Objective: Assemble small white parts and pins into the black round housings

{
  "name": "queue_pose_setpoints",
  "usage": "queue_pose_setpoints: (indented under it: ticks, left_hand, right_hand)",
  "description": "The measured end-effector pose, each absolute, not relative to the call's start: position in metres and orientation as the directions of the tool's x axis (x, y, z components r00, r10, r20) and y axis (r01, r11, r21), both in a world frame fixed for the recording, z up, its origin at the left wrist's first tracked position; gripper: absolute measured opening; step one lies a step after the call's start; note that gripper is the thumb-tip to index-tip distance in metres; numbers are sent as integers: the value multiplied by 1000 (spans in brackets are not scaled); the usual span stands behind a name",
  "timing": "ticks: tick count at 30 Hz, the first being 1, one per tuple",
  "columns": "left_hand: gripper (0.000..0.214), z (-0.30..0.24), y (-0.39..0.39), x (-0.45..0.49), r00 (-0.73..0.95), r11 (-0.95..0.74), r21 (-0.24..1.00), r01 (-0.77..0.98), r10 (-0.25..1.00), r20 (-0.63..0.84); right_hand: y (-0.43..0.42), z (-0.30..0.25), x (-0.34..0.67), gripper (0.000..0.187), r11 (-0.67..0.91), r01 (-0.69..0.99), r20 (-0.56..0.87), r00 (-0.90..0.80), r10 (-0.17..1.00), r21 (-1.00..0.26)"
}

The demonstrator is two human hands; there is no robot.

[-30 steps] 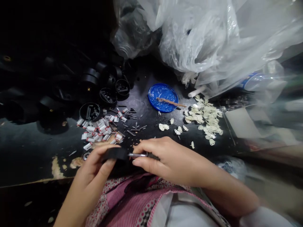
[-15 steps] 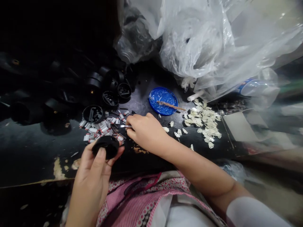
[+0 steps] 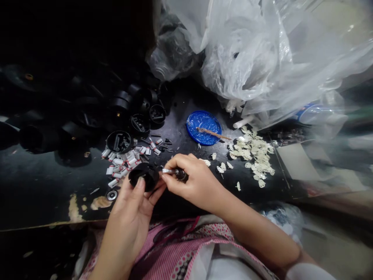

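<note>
My left hand [image 3: 132, 210] is wrapped round a black round plastic housing [image 3: 143, 177], its hollow side facing up and the thumb over its rim. Close by on the right, my right hand [image 3: 189, 177] pinches a small dark tool with a pale tip [image 3: 177, 173]; its exact kind is unclear. That tip points at the housing's right side; I cannot tell whether it touches. Beyond the left hand lie a pile of small white-and-red parts [image 3: 125, 160] and several dark springs [image 3: 144, 157]. A metal ring [image 3: 112, 195] rests left of the housing.
Several black housings [image 3: 119, 141] crowd the left and back. A blue lid [image 3: 194, 134] with a brown stick [image 3: 214, 133] across it sits mid-table. Flat cream pieces [image 3: 253, 151] are heaped at right. Clear plastic bags [image 3: 241, 58] bulge over the back.
My right hand has drawn back from the pile of parts towards me, bringing the tool to the housing. The left hand and housing have shifted right, uncovering the metal ring.
</note>
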State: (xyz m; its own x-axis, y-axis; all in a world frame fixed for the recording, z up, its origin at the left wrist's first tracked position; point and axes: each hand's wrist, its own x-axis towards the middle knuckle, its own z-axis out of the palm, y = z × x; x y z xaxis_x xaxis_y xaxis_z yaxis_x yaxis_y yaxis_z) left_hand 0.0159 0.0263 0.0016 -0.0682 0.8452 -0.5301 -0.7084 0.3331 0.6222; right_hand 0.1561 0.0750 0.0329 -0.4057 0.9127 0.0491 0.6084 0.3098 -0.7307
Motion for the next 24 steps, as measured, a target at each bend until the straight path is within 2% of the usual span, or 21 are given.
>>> queue_pose_setpoints:
  ticks: [4,9,13,19,24]
  left_hand:
    - [17,2,23,18,-162,294,698,-653,846,-507]
    - [27,1,19,19,-101,380,672,-635,822,-560]
    - [31,1,16,23,-18,440,633,-637,812,-583]
    - [35,5,16,27,-8,444,610,-656,805,-593]
    - [36,5,16,27,-7,447,627,-638,811,-585]
  right_hand:
    - [71,34,160,3,362,627,74,-437,896,-690]
    - [67,35,165,4,392,545,172,-410,896,-741]
    - [63,31,165,8,494,598,277,-422,863,-631]
    - [62,31,164,14,549,665,264,-487,833,-506]
    - [61,31,164,17,620,703,281,-552,785,-349]
